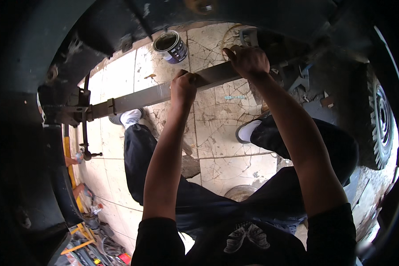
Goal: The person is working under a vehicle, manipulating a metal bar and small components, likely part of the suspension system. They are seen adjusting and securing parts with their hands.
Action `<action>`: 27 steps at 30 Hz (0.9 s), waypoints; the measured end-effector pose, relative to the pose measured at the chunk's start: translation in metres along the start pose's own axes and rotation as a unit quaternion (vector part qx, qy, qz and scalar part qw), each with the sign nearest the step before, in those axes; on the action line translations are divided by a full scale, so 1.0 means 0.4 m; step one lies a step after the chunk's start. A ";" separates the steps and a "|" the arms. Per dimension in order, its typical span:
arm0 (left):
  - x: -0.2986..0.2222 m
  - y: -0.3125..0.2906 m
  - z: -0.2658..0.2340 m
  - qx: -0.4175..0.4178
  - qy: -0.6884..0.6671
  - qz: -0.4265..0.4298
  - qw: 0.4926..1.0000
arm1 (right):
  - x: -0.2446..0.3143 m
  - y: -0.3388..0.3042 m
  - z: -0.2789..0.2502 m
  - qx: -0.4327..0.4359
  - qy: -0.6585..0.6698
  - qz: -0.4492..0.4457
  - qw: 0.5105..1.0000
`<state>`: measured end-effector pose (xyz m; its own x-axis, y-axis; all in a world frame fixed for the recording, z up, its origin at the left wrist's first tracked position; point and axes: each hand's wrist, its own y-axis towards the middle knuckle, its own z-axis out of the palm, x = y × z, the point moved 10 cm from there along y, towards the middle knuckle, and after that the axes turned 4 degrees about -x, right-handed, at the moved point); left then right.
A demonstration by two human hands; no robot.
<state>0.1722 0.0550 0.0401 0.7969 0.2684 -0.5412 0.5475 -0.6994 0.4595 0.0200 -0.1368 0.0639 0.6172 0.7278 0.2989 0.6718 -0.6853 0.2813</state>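
A long dark leaf spring [139, 98] slants across the view under a vehicle, its left end meeting a bracket with a hanging bolt-like rod. My left hand [183, 88] is closed near the middle of the spring, fingers curled at its edge. Farther right and higher, my right hand [251, 63] lies over the same bar, thumb stuck out to the left and the other fingers bent down over it. The undersides of both hands are hidden. A metal clamp [111, 106] wraps the spring left of my hands.
An opened paint can [170, 48] stands on the cracked tile floor [226, 119] beyond the spring. Dark vehicle frame [104, 33] arches overhead. At the right is a toothed wheel [382, 119]; at lower left, tools and parts [91, 248] lie in a heap. My legs straddle a round object [240, 192].
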 end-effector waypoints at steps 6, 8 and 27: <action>-0.015 -0.053 -0.014 0.021 -0.030 -0.021 0.999 | 0.002 -0.003 0.001 -0.032 -0.050 -0.032 0.998; -0.030 -0.046 -0.026 0.005 -0.012 -0.008 1.000 | 0.005 -0.004 0.003 -0.033 -0.051 -0.024 0.998; 0.021 -0.041 -0.004 -0.031 -0.072 0.021 0.997 | 0.003 -0.001 0.000 -0.024 -0.079 -0.012 0.997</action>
<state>0.1703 0.0697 0.0293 0.7772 0.1378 -0.6140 0.5322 -0.6646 0.5245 0.0204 -0.1356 0.0643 0.6602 0.7368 0.1459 0.6689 -0.6651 0.3318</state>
